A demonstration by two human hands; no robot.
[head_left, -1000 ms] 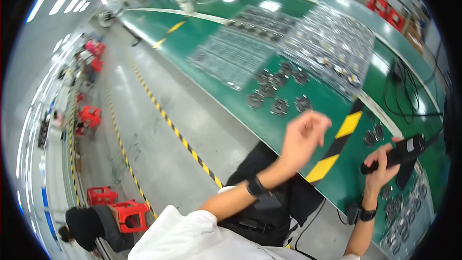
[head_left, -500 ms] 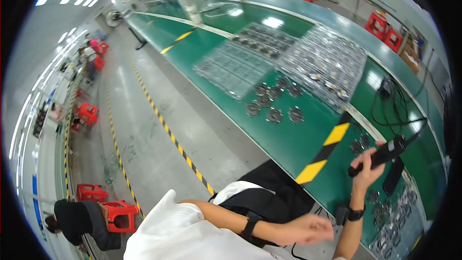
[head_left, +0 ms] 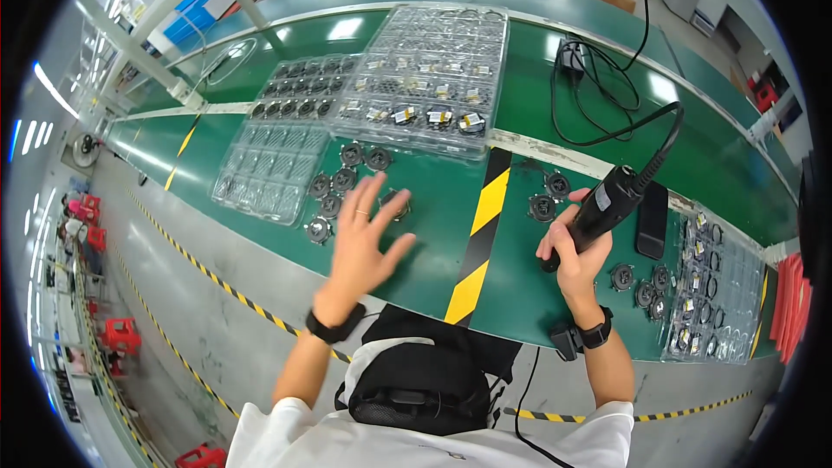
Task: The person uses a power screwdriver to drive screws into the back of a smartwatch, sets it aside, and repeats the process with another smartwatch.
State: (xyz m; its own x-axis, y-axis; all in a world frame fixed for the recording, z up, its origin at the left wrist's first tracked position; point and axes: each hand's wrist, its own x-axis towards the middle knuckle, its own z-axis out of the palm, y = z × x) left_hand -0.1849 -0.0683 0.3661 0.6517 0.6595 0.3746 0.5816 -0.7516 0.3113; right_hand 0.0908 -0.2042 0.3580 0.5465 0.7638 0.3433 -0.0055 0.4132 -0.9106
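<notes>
My left hand (head_left: 360,238) is open with fingers spread, over a loose cluster of round dark parts that look like watch cases (head_left: 329,206); it hides some of them. My right hand (head_left: 579,264) is wrapped round a black corded electric screwdriver (head_left: 607,204), its narrow end pointing down and left. Close to that hand lie two watch-case-like parts (head_left: 542,207), and several more (head_left: 644,295) sit to its right. A black flat oblong thing (head_left: 652,221) lies beside the screwdriver.
Clear plastic trays (head_left: 425,78) filled with parts stand at the back, with another clear tray (head_left: 269,165) at left. A further tray (head_left: 715,286) lies at right. The cable (head_left: 598,91) coils behind the screwdriver. Yellow-black tape (head_left: 481,243) crosses the green bench (head_left: 416,269).
My view has swung round to face the bench. The left hand has risen from beside the right forearm to over the loose parts, fingers spreading. My right hand still grips the screwdriver.
</notes>
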